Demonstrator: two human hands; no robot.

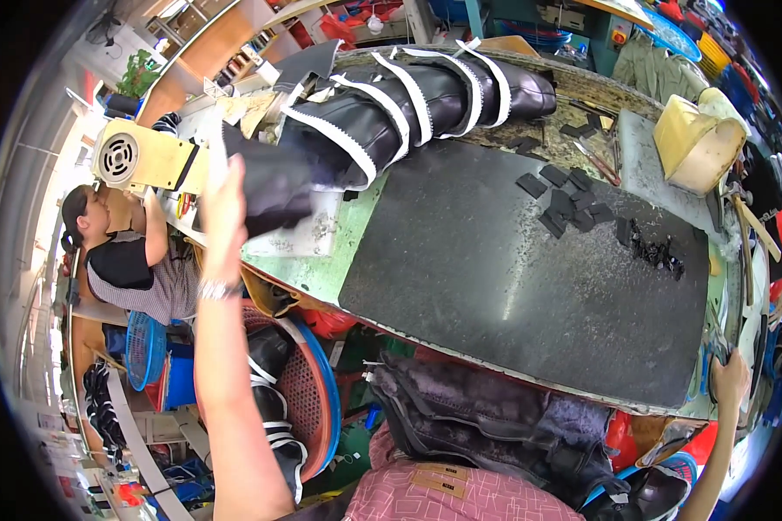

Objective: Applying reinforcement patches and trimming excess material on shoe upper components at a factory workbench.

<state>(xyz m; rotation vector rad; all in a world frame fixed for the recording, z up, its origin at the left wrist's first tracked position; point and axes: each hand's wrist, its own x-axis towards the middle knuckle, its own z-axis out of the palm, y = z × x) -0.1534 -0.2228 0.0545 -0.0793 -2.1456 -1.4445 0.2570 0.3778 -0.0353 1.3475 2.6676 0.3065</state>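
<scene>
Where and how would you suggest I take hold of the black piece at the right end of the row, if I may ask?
I would pinch that black piece by its right tip, coming from the right. The tip juts past the last white toothed strip and looks uncovered, whereas further left neighbouring pieces seem to crowd it. The left hand is well off to the left.

The left hand and right hand are bare, as are the 2 forearms. A silvery band (bracelet or watch strap, unclear which) circles the left wrist. A pink garment with pale boxy outlines bears tan labels.
</scene>
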